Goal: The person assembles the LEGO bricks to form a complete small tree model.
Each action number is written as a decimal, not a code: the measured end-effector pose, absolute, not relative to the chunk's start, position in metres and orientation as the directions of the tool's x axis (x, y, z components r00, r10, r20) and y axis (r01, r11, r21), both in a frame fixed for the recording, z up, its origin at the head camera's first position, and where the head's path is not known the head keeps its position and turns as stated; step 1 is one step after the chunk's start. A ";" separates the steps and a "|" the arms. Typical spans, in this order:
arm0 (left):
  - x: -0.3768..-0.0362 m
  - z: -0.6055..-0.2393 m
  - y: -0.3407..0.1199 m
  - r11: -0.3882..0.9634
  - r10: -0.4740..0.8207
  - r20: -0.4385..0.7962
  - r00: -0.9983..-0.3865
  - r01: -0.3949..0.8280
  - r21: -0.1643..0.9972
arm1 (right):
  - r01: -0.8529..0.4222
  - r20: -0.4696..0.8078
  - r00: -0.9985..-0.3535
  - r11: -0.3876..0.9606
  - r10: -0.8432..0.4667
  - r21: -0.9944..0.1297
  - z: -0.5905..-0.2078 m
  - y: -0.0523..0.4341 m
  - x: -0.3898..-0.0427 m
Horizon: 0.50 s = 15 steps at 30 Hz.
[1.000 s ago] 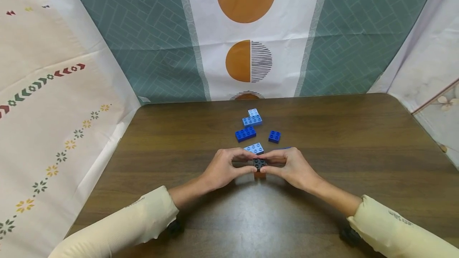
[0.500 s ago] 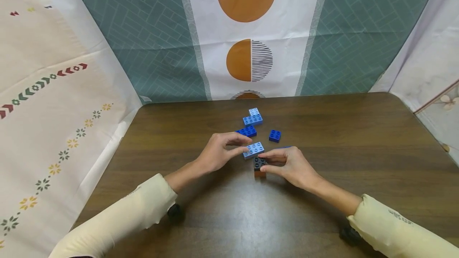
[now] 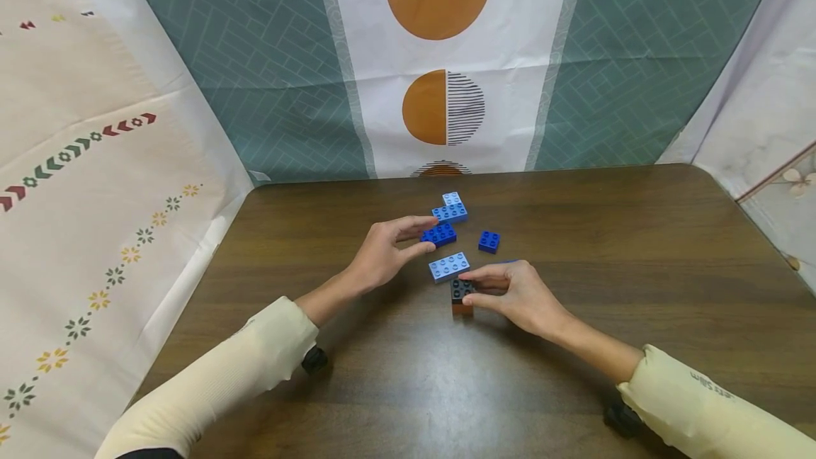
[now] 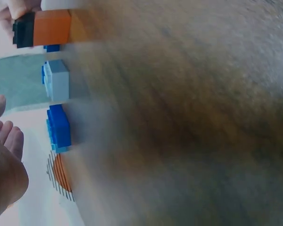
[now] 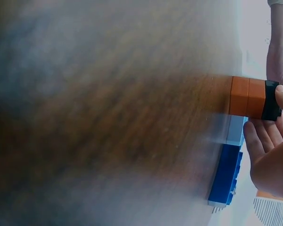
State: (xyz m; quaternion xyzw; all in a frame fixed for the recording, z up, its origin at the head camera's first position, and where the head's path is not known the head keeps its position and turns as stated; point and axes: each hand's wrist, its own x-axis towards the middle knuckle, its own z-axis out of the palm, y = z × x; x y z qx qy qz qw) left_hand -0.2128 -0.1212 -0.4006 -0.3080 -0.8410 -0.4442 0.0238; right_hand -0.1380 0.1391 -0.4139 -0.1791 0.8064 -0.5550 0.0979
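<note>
The right hand (image 3: 519,297) lies low on the wooden table (image 3: 637,246), wrist and forearm angled in from the lower right in a pale yellow sleeve (image 3: 707,402). Its thumb and forefinger are curled round a small stack of bricks (image 3: 461,296), black on top and orange beneath, which stands on the table near the middle; the right wrist view shows the fingertips on the black top piece and the orange part below.

The left hand (image 3: 385,253) reaches in from the lower left, held a little above the table, thumb and forefinger spread apart in a wide pinch and gripping nothing. Its forefinger points toward a dark blue brick (image 3: 438,234); its thumb lies near a light blue brick (image 3: 449,266), which lies flat just behind the stack. Whether a fingertip touches the dark blue brick cannot be told.

Farther back lie a light blue L-shaped pair of bricks (image 3: 450,208) and a small dark blue brick (image 3: 488,241)
</note>
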 end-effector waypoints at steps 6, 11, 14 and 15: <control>-0.211 -0.413 -0.121 0.426 0.513 0.266 -0.816 0.512 0.746 | -0.177 0.035 -0.917 0.325 -0.398 -0.929 -0.414 0.139 -0.138; -0.208 -0.423 -0.120 0.429 0.530 0.251 -0.810 0.511 0.745 | -0.177 0.036 -0.917 0.325 -0.397 -0.929 -0.414 0.138 -0.138; -0.207 -0.427 -0.118 0.437 0.535 0.243 -0.809 0.511 0.740 | -0.181 0.040 -0.918 0.326 -0.395 -0.928 -0.413 0.139 -0.137; -0.206 -0.428 -0.117 0.444 0.538 0.234 -0.810 0.508 0.738 | -0.180 0.040 -0.919 0.327 -0.393 -0.928 -0.413 0.139 -0.137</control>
